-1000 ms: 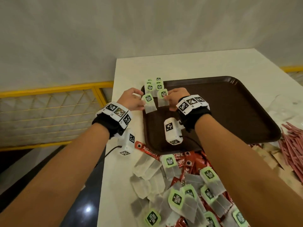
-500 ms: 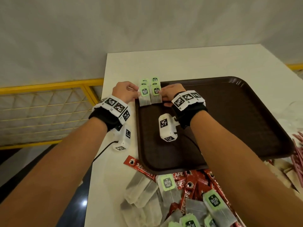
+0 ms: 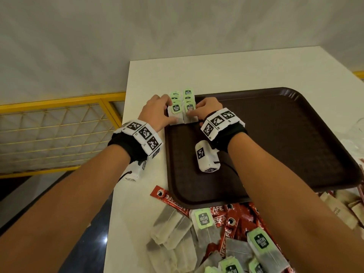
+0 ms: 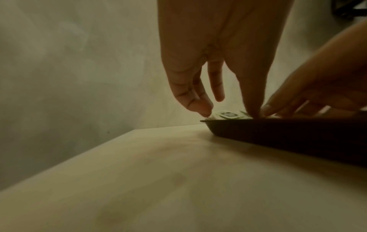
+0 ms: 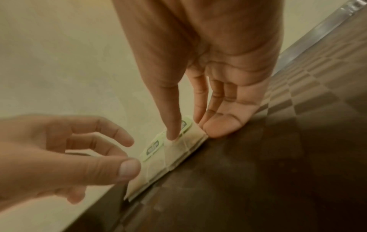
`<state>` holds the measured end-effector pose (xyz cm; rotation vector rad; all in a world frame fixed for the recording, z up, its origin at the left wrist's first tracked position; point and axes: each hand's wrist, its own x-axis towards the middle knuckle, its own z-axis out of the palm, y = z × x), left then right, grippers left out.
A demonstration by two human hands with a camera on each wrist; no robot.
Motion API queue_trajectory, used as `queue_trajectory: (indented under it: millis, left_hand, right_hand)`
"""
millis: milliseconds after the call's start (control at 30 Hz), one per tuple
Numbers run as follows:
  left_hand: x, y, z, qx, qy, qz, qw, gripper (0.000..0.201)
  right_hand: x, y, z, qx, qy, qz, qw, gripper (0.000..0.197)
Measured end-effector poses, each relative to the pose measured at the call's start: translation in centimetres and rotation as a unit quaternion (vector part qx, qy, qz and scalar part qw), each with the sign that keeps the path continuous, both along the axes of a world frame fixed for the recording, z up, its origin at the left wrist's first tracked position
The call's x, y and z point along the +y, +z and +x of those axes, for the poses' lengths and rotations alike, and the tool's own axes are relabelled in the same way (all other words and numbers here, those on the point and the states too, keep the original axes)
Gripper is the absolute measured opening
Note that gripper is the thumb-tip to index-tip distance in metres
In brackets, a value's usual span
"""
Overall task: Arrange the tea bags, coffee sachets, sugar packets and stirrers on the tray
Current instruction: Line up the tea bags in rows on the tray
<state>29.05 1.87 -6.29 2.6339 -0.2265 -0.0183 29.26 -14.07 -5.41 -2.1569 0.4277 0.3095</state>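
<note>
You are pressing the tea bags flat with both hands, fingers straight. Keep nudging gently so both rows are staying neat in the tray corner.

**Tea bags, sachets, packets and stirrers about the tray**

Dark brown rectangular plastic tray lying flat on the white counter. Two overlapping rows of white paper tea bags with green tags lie side by side at the tray's far left corner. Loose tea bags and red coffee sachets are heaped off the tray's near edge; brown paper sugar packets and red stirrers lie off its near right corner.
</note>
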Motion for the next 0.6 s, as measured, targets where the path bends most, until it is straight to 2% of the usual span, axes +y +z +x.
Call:
queue_trajectory:
  millis: [133, 233, 333, 600]
  left_hand:
    - [-0.5, -0.3, -0.6, 0.016, -0.048, 0.074, 0.996, 0.045]
    - [-0.8, -0.3, -0.7, 0.005, -0.049, 0.084, 0.995, 0.034]
    - [-1.0, -0.3, -0.8, 0.003, -0.05, 0.09, 0.995, 0.027]
    - [-1.2, -0.1, -0.8, -0.001, -0.06, 0.097, 0.993, 0.026]
  right_hand:
    - [0.1, 0.1, -0.1, -0.009, 0.03, -0.048, 0.998, 0.017]
    - [0.2, -0.2, 0.0, -0.016, 0.022, -0.045, 0.999, 0.018]
    - [0.4, -0.3, 0.0, -0.025, 0.0, -0.025, 0.999, 0.032]
    - [0.4, -0.5, 0.2, -0.027, 0.002, -0.015, 1.0, 0.031]
